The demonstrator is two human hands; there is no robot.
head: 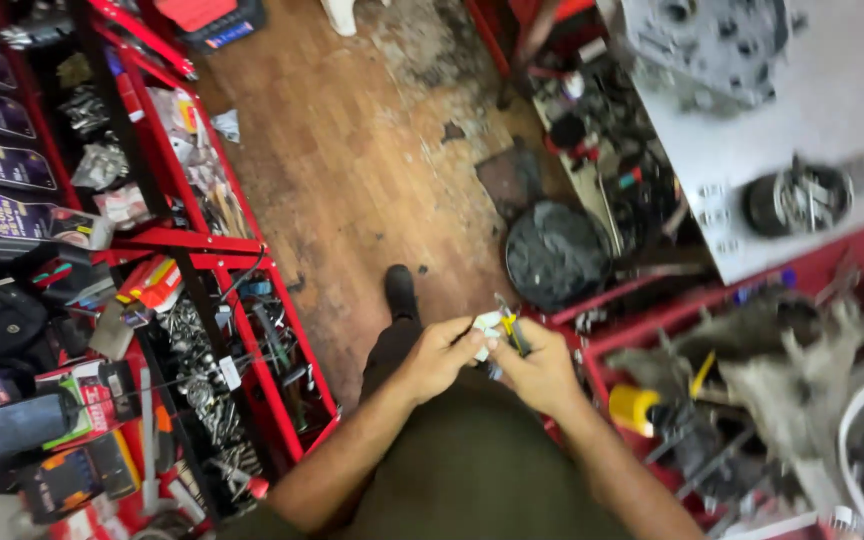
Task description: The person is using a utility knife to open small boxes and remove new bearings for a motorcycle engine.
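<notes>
Both the left hand (pixel 439 355) and right hand (pixel 542 372) pinch a small white part (pixel 488 328) at waist height, close under the eyes, a yellow-handled tool (pixel 512 330) tucked in the right for fine work.

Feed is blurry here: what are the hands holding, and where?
Both hands pinch a small white part: left hand at its left end, right hand beside a yellow-marked tool.

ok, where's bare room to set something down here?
Bare patches: wooden floor between the red shelving and the black bucket; grey benchtop beside the engine casing. Crowded: shelves, and the red bins by the right hand.
</notes>
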